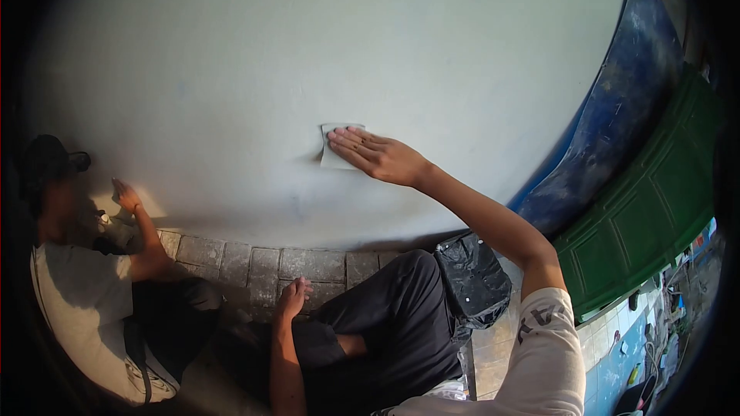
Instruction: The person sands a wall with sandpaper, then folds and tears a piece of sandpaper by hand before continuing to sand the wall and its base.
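My right hand [379,156] lies with its fingers flat on a small pale grey sheet of sandpaper [332,159], pressing it against the white wall [231,62]. The sheet's left edge lifts a little and casts a shadow; its right part is hidden beneath my fingers. Lower down, my left hand [294,298] hovers or rests near my bent leg in dark trousers [385,293], fingers loosely bent and apart, with nothing visible in it.
A co-worker [85,285] sits at the left, one hand [126,196] raised at the wall. A black plastic-covered container [472,277] stands beside my knee. Blue sheeting [609,100] and a green panel [640,200] lean at the right. Paving blocks [312,264] line the wall's foot.
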{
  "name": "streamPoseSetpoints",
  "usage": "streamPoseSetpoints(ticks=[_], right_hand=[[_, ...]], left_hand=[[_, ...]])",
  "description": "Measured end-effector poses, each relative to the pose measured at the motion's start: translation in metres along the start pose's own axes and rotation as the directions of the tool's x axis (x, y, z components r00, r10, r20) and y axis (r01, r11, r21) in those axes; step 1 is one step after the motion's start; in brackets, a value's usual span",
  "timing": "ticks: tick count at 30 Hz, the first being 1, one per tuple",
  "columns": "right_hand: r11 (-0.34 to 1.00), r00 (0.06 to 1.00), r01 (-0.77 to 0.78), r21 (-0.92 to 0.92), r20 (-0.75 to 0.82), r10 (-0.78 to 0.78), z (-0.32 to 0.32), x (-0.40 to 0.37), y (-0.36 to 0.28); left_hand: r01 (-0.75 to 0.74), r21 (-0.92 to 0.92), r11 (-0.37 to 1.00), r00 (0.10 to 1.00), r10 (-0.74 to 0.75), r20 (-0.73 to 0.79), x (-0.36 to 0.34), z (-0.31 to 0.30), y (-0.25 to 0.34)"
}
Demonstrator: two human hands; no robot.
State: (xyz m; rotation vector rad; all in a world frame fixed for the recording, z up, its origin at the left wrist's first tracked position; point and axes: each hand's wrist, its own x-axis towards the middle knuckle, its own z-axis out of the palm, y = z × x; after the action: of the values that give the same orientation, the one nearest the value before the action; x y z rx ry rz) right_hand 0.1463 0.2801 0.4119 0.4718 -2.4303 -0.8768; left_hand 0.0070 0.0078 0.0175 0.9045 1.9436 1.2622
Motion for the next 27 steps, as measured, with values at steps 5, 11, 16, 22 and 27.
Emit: streamPoseSetpoints(ticks=[5,11,16,22,27], right_hand=[[0.998,0.997,-0.061,-0.011,-0.056,0.061,0.005,0.002,0.002],[0.999,0.996,-0.052,0.001,-0.067,0.051,0.007,0.002,0.005],[0.982,0.976,-0.164,0.091,-0.127,0.174,-0.008,0.003,0.013],[0.999,0.997,0.028,0.014,-0.068,-0.027,0.01,0.002,0.002],[1.0,0.998,0.008,0.028,-0.06,-0.006,0.014,0.008,-0.004]], left_hand=[[0.014,0.007,1.0,1.0,-0.014,-0.006,0.0,0.001,0.002],[-0.017,-0.05,0.999,1.0,0.016,-0.017,0.004,0.002,-0.01],[-0.015,-0.031,0.999,1.0,0.015,0.003,0.003,0.001,-0.006],[0.004,0.017,1.0,1.0,-0.004,0.019,0.001,-0.003,0.005],[-0.003,0.013,1.0,1.0,0.002,0.022,-0.001,-0.002,-0.001]])
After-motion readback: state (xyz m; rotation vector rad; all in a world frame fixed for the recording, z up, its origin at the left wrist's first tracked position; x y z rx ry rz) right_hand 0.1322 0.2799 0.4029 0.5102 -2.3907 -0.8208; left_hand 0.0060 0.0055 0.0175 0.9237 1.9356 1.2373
